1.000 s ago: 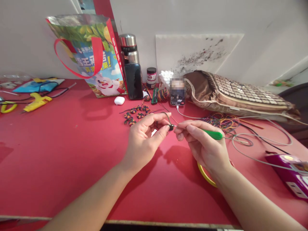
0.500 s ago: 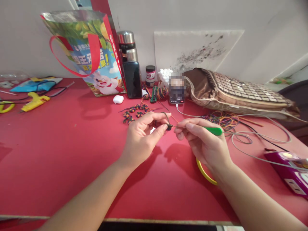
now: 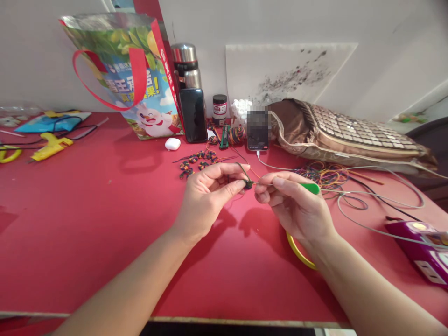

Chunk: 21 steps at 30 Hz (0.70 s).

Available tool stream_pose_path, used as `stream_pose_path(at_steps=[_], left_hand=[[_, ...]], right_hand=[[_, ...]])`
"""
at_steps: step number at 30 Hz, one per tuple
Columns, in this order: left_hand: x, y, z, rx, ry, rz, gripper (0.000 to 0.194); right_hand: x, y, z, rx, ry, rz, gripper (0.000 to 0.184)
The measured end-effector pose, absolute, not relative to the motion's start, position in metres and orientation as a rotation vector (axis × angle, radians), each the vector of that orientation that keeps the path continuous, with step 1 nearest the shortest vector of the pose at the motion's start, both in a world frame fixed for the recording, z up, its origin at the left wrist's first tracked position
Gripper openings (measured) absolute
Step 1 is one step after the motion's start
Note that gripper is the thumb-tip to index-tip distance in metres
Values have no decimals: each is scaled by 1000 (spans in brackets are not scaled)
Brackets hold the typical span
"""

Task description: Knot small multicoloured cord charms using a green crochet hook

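Note:
My left hand (image 3: 212,193) pinches a small dark crocheted yarn piece (image 3: 248,185) between thumb and fingers, with a strand of yarn looped up over the index finger. My right hand (image 3: 297,200) grips a crochet hook by its green handle (image 3: 310,188); the thin metal shaft points left and its tip meets the yarn piece. An orange strand runs from near the work toward the back. Behind my left hand lies a curled multicoloured crocheted strip (image 3: 193,159). Part of a yellow ring (image 3: 297,252) shows beneath my right wrist.
Along the back stand a printed bag (image 3: 140,93), a steel flask (image 3: 185,65), a black phone (image 3: 193,115), a jar (image 3: 219,109) and a charging phone (image 3: 258,130). Tangled yarn (image 3: 324,175) and cables lie right, near a purple power strip (image 3: 416,242). A yellow glue gun (image 3: 51,147) lies left.
The crochet hook and my right fingers have shifted slightly, and the handle has slid a little left. The yarn piece has turned a little in my left fingers. Both hands keep their grip.

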State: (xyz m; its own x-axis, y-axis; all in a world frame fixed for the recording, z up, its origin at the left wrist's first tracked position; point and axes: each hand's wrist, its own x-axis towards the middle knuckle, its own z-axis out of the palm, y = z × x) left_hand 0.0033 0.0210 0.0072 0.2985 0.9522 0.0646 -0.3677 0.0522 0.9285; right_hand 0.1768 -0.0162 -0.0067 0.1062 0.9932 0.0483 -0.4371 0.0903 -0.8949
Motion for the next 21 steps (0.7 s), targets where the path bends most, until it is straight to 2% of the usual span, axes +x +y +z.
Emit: stream_pose_path(at_steps=[21], left_hand=[[3, 20, 10, 961, 634, 1076, 21]], right_hand=[[175, -16, -7, -743, -795, 1451, 9]])
